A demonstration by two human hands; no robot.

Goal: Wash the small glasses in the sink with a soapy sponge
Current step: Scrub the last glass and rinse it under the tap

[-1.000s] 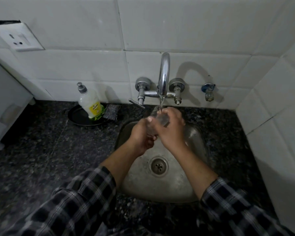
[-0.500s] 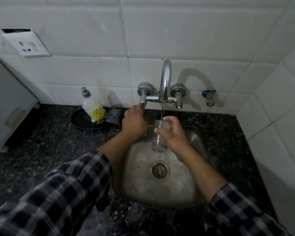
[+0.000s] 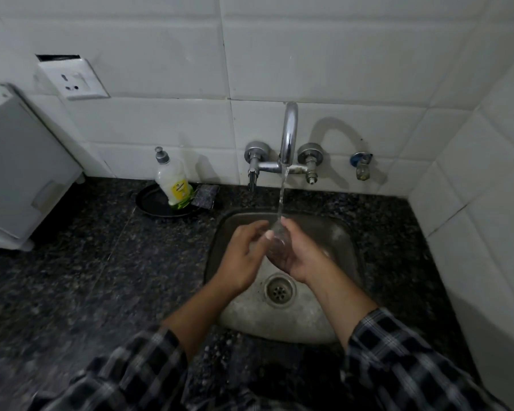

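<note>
A small clear glass (image 3: pixel 276 243) sits under the running tap (image 3: pixel 288 134), over the steel sink (image 3: pixel 333 229). My right hand (image 3: pixel 301 253) holds the glass with fingers curled round it. My left hand (image 3: pixel 244 256) is beside it on the left, its fingertips touching the glass rim. Water streams from the spout onto the glass. A dark sponge (image 3: pixel 207 195) lies on the counter behind the sink, next to the soap bottle (image 3: pixel 172 182).
The soap bottle stands on a black dish (image 3: pixel 152 204) at the back left. A white appliance (image 3: pixel 21 179) fills the far left. A second small valve (image 3: pixel 361 166) is on the wall at the right. White tiled walls close the back and right.
My left hand left the tap's left handle and came back to the glass. The water stream is stronger now. Both hands and the glass sit lower over the sink.
</note>
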